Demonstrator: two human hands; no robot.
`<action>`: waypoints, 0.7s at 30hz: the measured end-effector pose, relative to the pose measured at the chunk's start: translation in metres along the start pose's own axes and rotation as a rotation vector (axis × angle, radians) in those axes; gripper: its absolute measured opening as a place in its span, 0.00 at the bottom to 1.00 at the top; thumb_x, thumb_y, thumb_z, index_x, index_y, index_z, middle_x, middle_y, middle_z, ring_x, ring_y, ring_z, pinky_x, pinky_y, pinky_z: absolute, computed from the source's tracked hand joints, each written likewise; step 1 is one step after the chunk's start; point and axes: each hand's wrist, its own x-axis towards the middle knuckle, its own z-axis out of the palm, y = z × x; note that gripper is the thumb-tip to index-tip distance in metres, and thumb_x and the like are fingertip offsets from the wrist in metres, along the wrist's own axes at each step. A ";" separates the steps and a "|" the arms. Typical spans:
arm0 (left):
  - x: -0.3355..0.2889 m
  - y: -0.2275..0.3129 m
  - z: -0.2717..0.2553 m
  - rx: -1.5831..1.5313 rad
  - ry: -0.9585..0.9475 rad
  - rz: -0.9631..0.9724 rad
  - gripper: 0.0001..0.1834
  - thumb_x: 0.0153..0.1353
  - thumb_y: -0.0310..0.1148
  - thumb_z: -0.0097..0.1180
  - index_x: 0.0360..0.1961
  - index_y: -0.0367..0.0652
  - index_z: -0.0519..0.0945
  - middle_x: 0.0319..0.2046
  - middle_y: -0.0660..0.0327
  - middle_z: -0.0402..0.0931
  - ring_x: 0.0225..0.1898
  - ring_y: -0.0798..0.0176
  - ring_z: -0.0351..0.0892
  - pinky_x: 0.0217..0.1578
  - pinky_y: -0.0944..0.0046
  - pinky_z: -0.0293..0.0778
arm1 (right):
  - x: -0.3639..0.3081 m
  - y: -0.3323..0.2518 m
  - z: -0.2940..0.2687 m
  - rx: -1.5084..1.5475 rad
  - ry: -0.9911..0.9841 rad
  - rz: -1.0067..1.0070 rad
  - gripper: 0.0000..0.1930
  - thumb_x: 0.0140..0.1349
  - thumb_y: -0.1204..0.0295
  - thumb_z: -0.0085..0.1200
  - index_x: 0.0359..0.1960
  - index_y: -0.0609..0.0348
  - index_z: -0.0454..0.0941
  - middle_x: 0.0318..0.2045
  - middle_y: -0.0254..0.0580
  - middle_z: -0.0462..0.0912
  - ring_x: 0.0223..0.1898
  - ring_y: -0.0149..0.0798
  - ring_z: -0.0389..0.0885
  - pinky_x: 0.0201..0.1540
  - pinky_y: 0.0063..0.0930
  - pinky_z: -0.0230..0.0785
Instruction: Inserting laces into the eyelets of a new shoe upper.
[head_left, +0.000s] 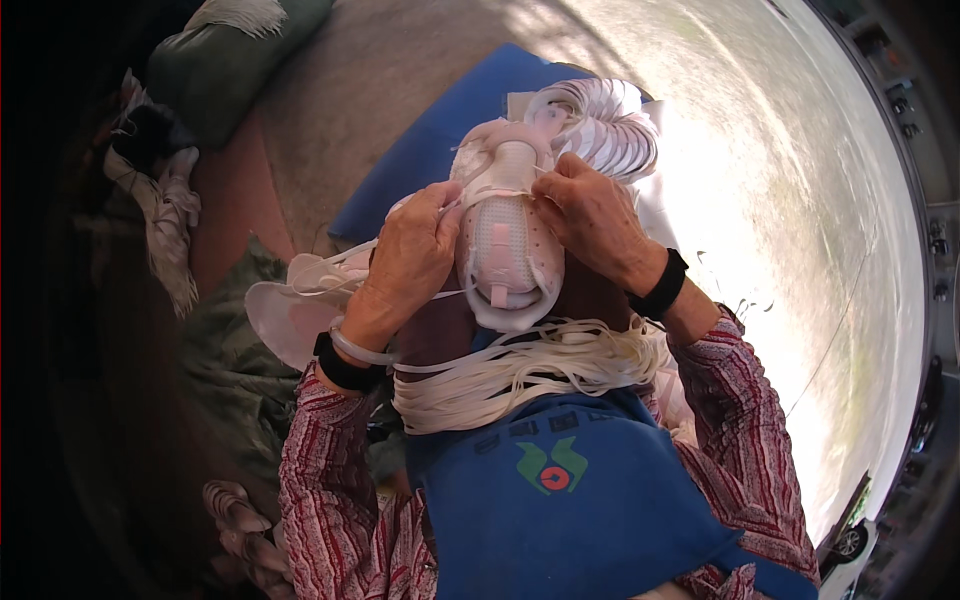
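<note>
A pale pink and white sneaker (500, 245) rests between my knees, with a white shoelace (497, 191) lying across its eyelet area. My left hand (415, 245) is closed at the sneaker's left side, its thumb and fingers pinching the lace. On the opposite side, my right hand (592, 215) pinches the lace close to the eyelets. A thick bundle of loose white laces (530, 375) lies across my lap, below the sneaker. Another pale pink shoe (285, 320) sits left of my left wrist, partly hidden by it.
Beyond the sneaker, a curved row of stacked pale shoe pieces (615, 135) lies by a blue sheet (400, 165). More shoes (165, 200) and a dark green sack (235, 70) are at the far left. Several pale pieces (240, 515) lie lower left. Sunlit ground (790, 210) spreads to the right.
</note>
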 end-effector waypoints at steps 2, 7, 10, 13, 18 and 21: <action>0.003 -0.003 0.002 0.037 -0.036 -0.008 0.14 0.66 0.27 0.52 0.51 0.34 0.77 0.42 0.45 0.82 0.45 0.50 0.84 0.46 0.58 0.76 | 0.003 0.001 0.001 -0.036 -0.034 -0.014 0.07 0.59 0.74 0.60 0.37 0.62 0.80 0.34 0.47 0.77 0.32 0.49 0.82 0.34 0.39 0.74; 0.014 -0.010 -0.004 -0.016 -0.074 -0.073 0.07 0.63 0.26 0.55 0.40 0.33 0.79 0.32 0.42 0.81 0.37 0.41 0.83 0.39 0.52 0.77 | 0.016 0.009 -0.001 -0.140 0.099 -0.147 0.07 0.58 0.75 0.59 0.37 0.63 0.78 0.33 0.47 0.78 0.30 0.50 0.81 0.32 0.39 0.74; 0.024 -0.014 -0.001 0.080 0.038 -0.006 0.07 0.63 0.26 0.56 0.39 0.33 0.79 0.31 0.43 0.81 0.35 0.42 0.83 0.38 0.54 0.77 | 0.013 0.020 0.003 -0.065 -0.046 -0.125 0.07 0.60 0.78 0.57 0.40 0.63 0.78 0.33 0.46 0.78 0.32 0.50 0.82 0.33 0.37 0.74; 0.023 -0.014 -0.005 -0.054 0.058 -0.038 0.07 0.63 0.26 0.57 0.38 0.33 0.79 0.31 0.44 0.81 0.34 0.43 0.83 0.37 0.56 0.77 | -0.001 0.015 0.000 0.166 0.045 -0.041 0.07 0.64 0.79 0.53 0.43 0.62 0.79 0.32 0.45 0.79 0.31 0.46 0.83 0.35 0.34 0.75; 0.010 -0.009 -0.018 -0.069 0.181 -0.084 0.06 0.64 0.26 0.56 0.38 0.33 0.79 0.29 0.51 0.81 0.29 0.55 0.82 0.34 0.59 0.77 | -0.016 0.004 -0.010 0.439 0.075 0.168 0.10 0.63 0.78 0.53 0.45 0.63 0.77 0.34 0.51 0.82 0.35 0.55 0.84 0.37 0.36 0.76; -0.001 0.008 -0.016 -0.263 0.038 -0.244 0.07 0.67 0.29 0.55 0.39 0.34 0.78 0.29 0.59 0.79 0.25 0.67 0.78 0.27 0.67 0.75 | -0.019 0.006 -0.008 0.460 0.018 0.250 0.09 0.63 0.78 0.54 0.44 0.65 0.79 0.34 0.52 0.82 0.37 0.54 0.84 0.38 0.35 0.75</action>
